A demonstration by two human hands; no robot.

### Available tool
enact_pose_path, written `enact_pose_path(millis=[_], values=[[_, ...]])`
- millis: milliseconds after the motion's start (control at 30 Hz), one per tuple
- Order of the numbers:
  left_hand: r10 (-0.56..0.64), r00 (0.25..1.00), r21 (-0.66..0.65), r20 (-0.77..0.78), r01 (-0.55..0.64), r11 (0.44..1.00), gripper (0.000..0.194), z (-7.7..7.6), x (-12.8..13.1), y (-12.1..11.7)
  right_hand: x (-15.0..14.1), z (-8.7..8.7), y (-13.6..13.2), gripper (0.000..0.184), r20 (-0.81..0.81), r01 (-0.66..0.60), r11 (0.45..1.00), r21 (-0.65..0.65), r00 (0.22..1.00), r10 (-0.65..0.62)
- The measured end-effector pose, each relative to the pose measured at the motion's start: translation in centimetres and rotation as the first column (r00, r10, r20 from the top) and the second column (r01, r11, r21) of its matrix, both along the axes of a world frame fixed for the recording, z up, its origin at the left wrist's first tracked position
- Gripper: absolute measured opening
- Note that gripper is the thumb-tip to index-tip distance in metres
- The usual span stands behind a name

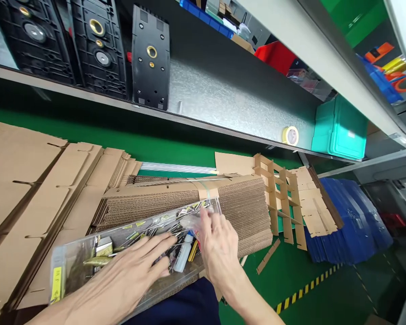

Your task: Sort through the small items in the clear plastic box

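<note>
A clear plastic tray (67, 262) full of small tools and bits lies at the front of the green bench, on top of cardboard. My left hand (128, 275) lies flat over its middle, fingers spread and resting on the contents. My right hand (218, 246) reaches into the tray's right end, its fingers blurred among the pieces there; whether it holds anything I cannot tell. A small white bottle (182, 253) lies in the tray between my two hands.
A thick bundle of corrugated cardboard sheets (243, 212) lies behind the tray, flat box blanks (27, 189) to the left, cardboard dividers (284, 203) and blue sheets (348, 225) to the right. A metal shelf above holds black plastic parts (150, 58), a tape roll (290, 135) and a teal bin (340, 128).
</note>
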State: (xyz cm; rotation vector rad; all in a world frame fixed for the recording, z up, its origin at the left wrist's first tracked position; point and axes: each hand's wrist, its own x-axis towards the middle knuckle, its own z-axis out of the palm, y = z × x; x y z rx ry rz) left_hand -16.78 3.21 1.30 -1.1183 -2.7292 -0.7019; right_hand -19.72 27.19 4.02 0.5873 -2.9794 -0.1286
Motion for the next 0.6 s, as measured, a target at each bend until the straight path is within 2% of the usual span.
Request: enact_pose_path(millis=[100, 200, 267, 333, 433, 533, 600], values=[[-0.046, 0.996, -0.089, 0.079, 0.053, 0.995, 0.019, -1.3, -1.5, 1.0, 1.1, 0.1, 0.6, 0.039, 0.089, -0.058, 0.994, -0.092, 0.994, 0.066], [-0.059, 0.992, -0.048, 0.113, 0.065, 0.997, 0.030, -3.0, -2.6, 1.9, 2.0, 0.4, 1.4, 0.021, 0.137, -0.065, 0.977, -0.202, 0.986, 0.094], [-0.051, 0.990, -0.016, 0.130, 0.054, 0.998, 0.035, -3.9, -2.9, 2.5, 1.9, 0.6, 1.9, 0.014, 0.160, -0.071, 0.979, -0.193, 0.982, 0.102], [-0.011, 0.988, -0.004, 0.157, 0.012, 1.000, 0.036, -4.3, -3.1, 3.0, 1.5, 0.9, 2.4, 0.025, 0.190, -0.114, 0.981, -0.159, 0.971, 0.144], [0.011, 0.982, -0.055, 0.187, -0.001, 0.998, 0.030, -3.7, -3.4, 3.1, 0.7, 1.0, 2.7, 0.045, 0.250, -0.161, 0.974, -0.161, 0.948, 0.198], [-0.041, 0.984, -0.158, 0.171, 0.068, 0.985, 0.026, -2.8, -3.7, 2.9, 0.2, 0.8, 2.9, 0.051, 0.294, -0.139, 0.976, -0.166, 0.938, 0.183], [-0.039, 0.989, -0.191, 0.146, 0.066, 0.979, 0.027, -2.7, -3.6, 2.7, -0.1, 0.7, 3.0, 0.052, 0.295, -0.152, 0.975, -0.161, 0.936, 0.195]])
